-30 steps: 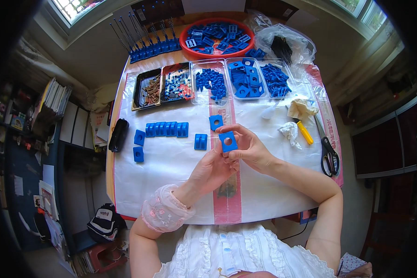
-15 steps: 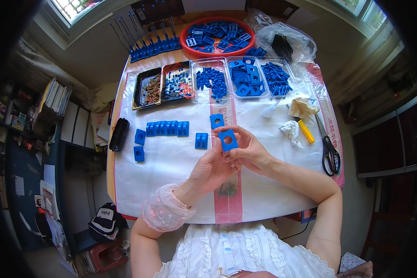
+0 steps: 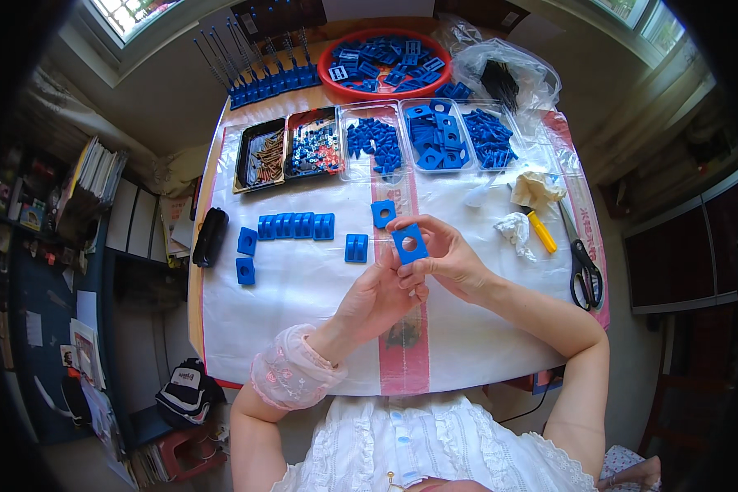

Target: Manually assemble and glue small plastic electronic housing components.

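Over the middle of the table, my right hand [image 3: 449, 261] pinches a blue plastic plate with a round hole [image 3: 407, 251] between thumb and fingers. My left hand [image 3: 379, 293] is closed just below it, thumb by the plate's left edge. Its curled fingers are partly covered, and whatever they hold cannot be made out. Another holed blue plate [image 3: 383, 214] lies just beyond my hands. To the left sits a ridged blue block [image 3: 356, 248]. Farther left stands a row of similar blue blocks [image 3: 296, 225], with two small blue pieces [image 3: 247, 255] beside it.
Trays along the back hold brass-coloured pins [image 3: 269, 156], small mixed parts [image 3: 314, 146] and blue pieces [image 3: 489, 139]. Behind are a red basin [image 3: 325, 80] and a blue rack with upright rods [image 3: 275, 84]. Scissors [image 3: 585, 275], a yellow-handled tool [image 3: 542, 233] and crumpled tissue [image 3: 514, 233] lie right. A black case [image 3: 211, 237] lies left.
The held blue plate has moved slightly to the right and tilted a little, together with my right hand. My left hand has barely moved.
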Action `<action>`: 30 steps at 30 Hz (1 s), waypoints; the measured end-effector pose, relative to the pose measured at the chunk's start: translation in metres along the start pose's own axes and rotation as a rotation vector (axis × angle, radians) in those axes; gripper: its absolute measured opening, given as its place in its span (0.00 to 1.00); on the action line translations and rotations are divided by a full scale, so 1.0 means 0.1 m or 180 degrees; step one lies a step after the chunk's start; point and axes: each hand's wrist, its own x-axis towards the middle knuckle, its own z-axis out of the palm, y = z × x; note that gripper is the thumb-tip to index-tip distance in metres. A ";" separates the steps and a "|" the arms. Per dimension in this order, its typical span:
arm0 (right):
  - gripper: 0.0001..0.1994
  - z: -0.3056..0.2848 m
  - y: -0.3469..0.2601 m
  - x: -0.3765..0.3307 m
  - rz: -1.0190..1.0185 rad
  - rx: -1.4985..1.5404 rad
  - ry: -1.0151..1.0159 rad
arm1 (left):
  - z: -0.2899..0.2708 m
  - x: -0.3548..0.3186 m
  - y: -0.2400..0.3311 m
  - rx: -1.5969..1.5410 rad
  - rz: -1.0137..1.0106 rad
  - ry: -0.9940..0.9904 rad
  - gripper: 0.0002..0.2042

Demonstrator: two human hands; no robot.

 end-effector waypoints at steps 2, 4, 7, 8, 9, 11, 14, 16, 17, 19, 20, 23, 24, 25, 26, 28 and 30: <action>0.26 -0.09 -0.03 0.03 -0.0456 -0.0592 0.0012 | 0.01 0.01 0.00 -0.0099 -0.0103 0.0012 0.23; 0.26 -0.12 -0.17 0.02 -0.0658 -0.1033 -0.0107 | -0.02 0.01 0.01 0.0063 -0.0155 0.0009 0.23; 0.25 -0.16 -0.49 -0.06 -0.1007 -0.2393 -0.0229 | -0.05 0.00 0.05 0.0439 -0.0201 0.0063 0.25; 0.25 -0.15 -0.61 -0.10 -0.1124 -0.2965 -0.0255 | -0.06 0.00 0.05 0.0586 -0.0216 0.0089 0.26; 0.22 -0.10 -0.75 -0.14 -0.1204 -0.3386 -0.0281 | -0.03 0.00 0.05 0.0729 -0.0221 0.0094 0.27; 0.20 0.02 -0.92 -0.21 -0.1251 -0.4393 -0.0189 | 0.05 -0.01 0.05 0.0999 -0.0241 0.0115 0.29; 0.17 0.23 -1.08 -0.31 -0.1245 -0.5658 -0.0256 | 0.03 -0.01 -0.02 0.0947 -0.0235 -0.0035 0.30; 0.17 0.35 -1.11 -0.35 -0.1082 -0.6341 -0.0454 | 0.04 -0.01 -0.06 0.0996 -0.0236 -0.0090 0.30; 0.15 0.41 -1.13 -0.35 -0.1001 -0.6385 -0.0666 | 0.04 -0.01 -0.08 0.1020 -0.0233 -0.0114 0.30; 0.15 0.50 -1.12 -0.34 -0.1122 -0.6594 -0.0801 | 0.04 0.00 -0.12 0.0991 -0.0262 -0.0174 0.29; 0.15 0.54 -1.11 -0.33 -0.1186 -0.6697 -0.0874 | 0.03 0.00 -0.14 0.0976 -0.0274 -0.0201 0.29; 0.16 0.65 -1.09 -0.28 -0.1202 -0.6876 -0.1109 | -0.09 0.02 -0.16 0.0796 -0.0283 -0.0563 0.27; 0.16 0.67 -1.08 -0.27 -0.1199 -0.6913 -0.1157 | -0.06 0.01 -0.16 0.0807 -0.0291 -0.0502 0.27; 0.15 0.70 -1.08 -0.25 -0.1123 -0.6837 -0.1197 | -0.01 -0.01 -0.15 0.0817 -0.0299 -0.0441 0.26; 0.15 0.72 -1.09 -0.24 -0.1046 -0.6762 -0.1236 | 0.01 -0.02 -0.15 0.0827 -0.0308 -0.0381 0.26; 0.15 0.74 -1.08 -0.23 -0.0995 -0.6664 -0.1275 | -0.01 -0.02 -0.16 0.0768 -0.0275 -0.0370 0.24; 0.16 0.74 -1.06 -0.22 -0.1030 -0.6619 -0.1262 | -0.05 -0.03 -0.16 0.0704 -0.0293 -0.0347 0.22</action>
